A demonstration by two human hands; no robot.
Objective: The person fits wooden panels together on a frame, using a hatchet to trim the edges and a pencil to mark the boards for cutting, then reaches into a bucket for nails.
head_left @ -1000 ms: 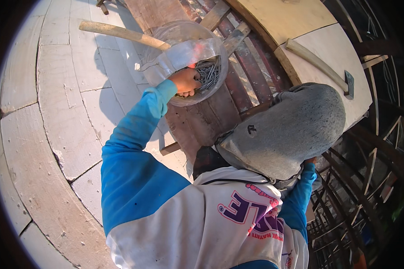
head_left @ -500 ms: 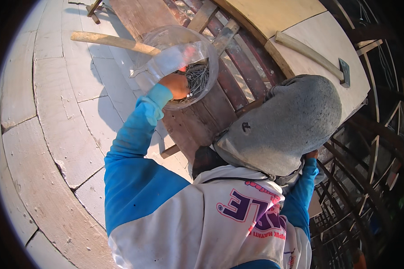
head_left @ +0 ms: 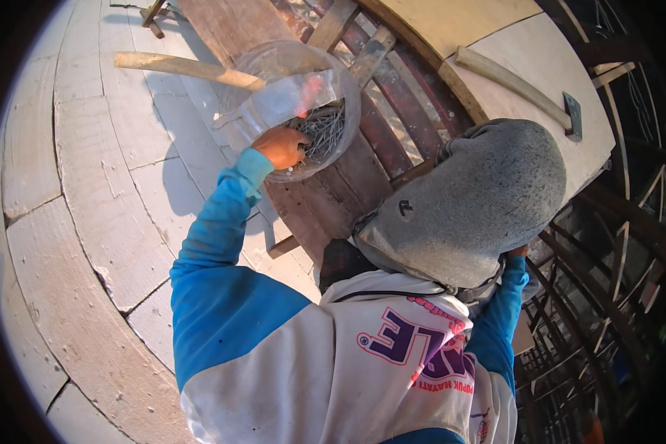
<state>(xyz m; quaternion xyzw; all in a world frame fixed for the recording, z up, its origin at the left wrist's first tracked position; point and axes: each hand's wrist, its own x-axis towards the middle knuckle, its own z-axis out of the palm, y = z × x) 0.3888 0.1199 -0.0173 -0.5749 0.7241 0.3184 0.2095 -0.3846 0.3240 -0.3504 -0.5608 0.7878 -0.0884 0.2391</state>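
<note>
My left hand [head_left: 280, 147] reaches over the near rim of a clear plastic bucket [head_left: 354, 111] and touches the heap of loose nails [head_left: 324, 132] inside. Its fingers are curled at the edge of the heap, and their tips are hidden, so what they pinch does not show. A wooden handle [head_left: 189, 69] sticks out of the bucket to the left. Over the nails lies a shiny silvery flat piece [head_left: 277, 102]. My right hand [head_left: 519, 251] shows only as a small part beyond my bent knee in grey trousers [head_left: 473, 200]; its fingers are hidden.
The bucket stands on a wooden plank [head_left: 333, 200] over dark red slats [head_left: 399, 111]. A hammer [head_left: 514, 89] with a wooden handle lies on a pale board [head_left: 555, 59] at far right. Pale blocks [head_left: 89, 222] with gaps spread leftward. Dark open framework [head_left: 607, 281] drops away at right.
My left hand has drawn back slightly to the left in the bucket, and more of the nails and its curled fingers show. The view has shifted a little; the hammer lies as before.
</note>
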